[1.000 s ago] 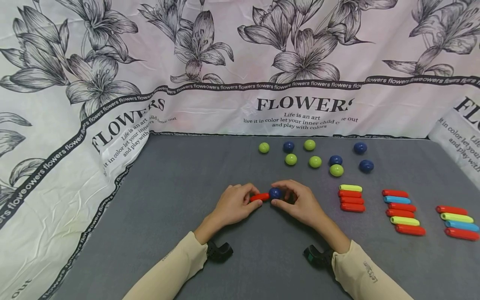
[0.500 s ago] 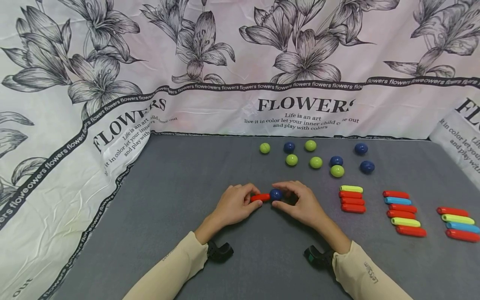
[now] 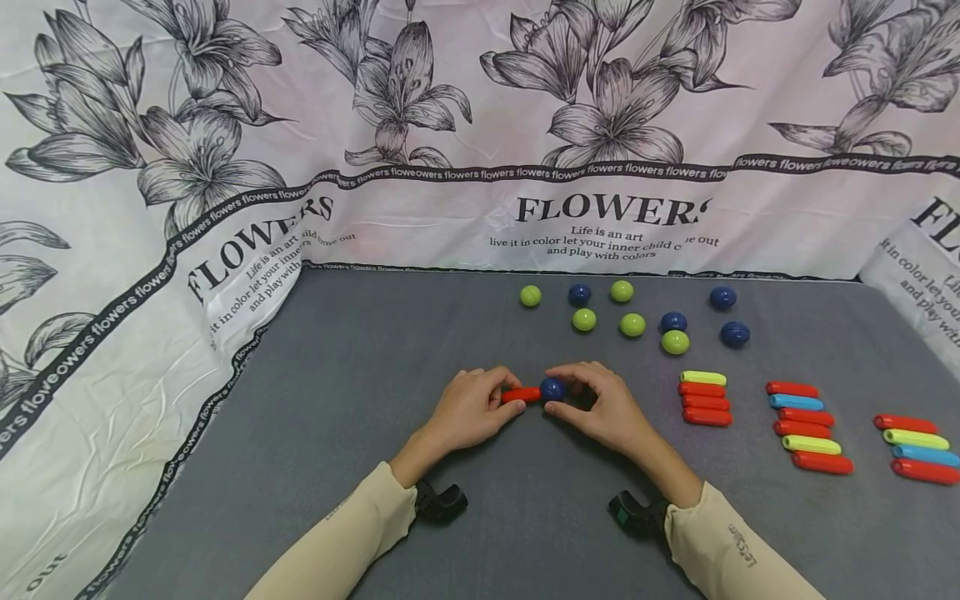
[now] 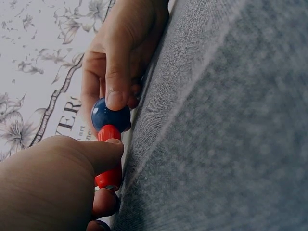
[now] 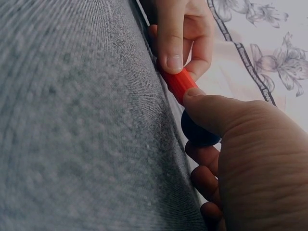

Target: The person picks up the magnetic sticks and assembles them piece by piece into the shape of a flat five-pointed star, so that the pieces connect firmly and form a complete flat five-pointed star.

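Near the middle of the grey table, the left hand [image 3: 471, 407] pinches a short red rod [image 3: 527, 394] between thumb and fingers. A dark blue ball [image 3: 552, 388] is held by the right hand [image 3: 597, 406], thumb on the near side and fingers behind. Rod and ball meet end to end, forming one line between the two hands. In the left wrist view the rod's red end [image 4: 109, 132] is right against the ball [image 4: 110, 115]. From the right wrist, the thumb covers part of the joint between the red rod [image 5: 179, 84] and the blue ball [image 5: 198, 130].
Several green balls [image 3: 632, 325] and blue balls [image 3: 734, 334] lie toward the back of the table. On the right are three columns of rods: a near one [image 3: 706, 402], a middle one [image 3: 808, 427] and an outer one [image 3: 918, 450]. A flower-print cloth [image 3: 420, 217] hangs behind.
Both hands keep their hold on the red rod and blue ball in almost the same place. The whole head view has shifted very slightly.
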A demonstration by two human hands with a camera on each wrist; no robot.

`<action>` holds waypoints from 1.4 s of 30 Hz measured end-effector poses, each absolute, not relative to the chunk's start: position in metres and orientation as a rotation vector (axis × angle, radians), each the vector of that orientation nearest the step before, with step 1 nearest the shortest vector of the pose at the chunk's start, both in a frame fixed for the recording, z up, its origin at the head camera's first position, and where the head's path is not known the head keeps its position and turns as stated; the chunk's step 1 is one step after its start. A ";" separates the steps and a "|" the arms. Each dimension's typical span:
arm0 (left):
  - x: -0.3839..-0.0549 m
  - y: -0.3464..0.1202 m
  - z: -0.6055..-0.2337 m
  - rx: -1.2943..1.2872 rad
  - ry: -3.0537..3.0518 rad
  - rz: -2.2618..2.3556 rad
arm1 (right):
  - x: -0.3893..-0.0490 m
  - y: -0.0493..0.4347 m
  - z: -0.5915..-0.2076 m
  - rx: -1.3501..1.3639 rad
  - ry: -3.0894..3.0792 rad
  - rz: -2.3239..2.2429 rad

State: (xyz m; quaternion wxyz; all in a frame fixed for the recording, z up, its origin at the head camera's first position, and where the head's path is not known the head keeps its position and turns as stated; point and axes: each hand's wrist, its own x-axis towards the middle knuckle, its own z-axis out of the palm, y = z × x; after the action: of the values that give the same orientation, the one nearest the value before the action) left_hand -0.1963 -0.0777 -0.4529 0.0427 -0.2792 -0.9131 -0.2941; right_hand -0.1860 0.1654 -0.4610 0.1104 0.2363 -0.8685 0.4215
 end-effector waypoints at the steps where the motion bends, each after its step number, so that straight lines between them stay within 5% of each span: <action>1: -0.196 -0.078 -0.453 -0.856 -2.790 -0.900 | -0.186 0.166 -0.461 0.694 -2.553 1.238; 42: -0.195 -0.076 -0.451 -0.844 -2.804 -0.909 | -0.170 0.198 -0.438 0.633 -2.657 1.495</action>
State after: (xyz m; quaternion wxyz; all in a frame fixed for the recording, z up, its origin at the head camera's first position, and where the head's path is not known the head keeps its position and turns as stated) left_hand -0.1947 -0.0756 -0.4513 0.0376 -0.2750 -0.9139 -0.2962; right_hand -0.1699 0.1983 -0.4383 0.0139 0.2032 -0.8533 0.4800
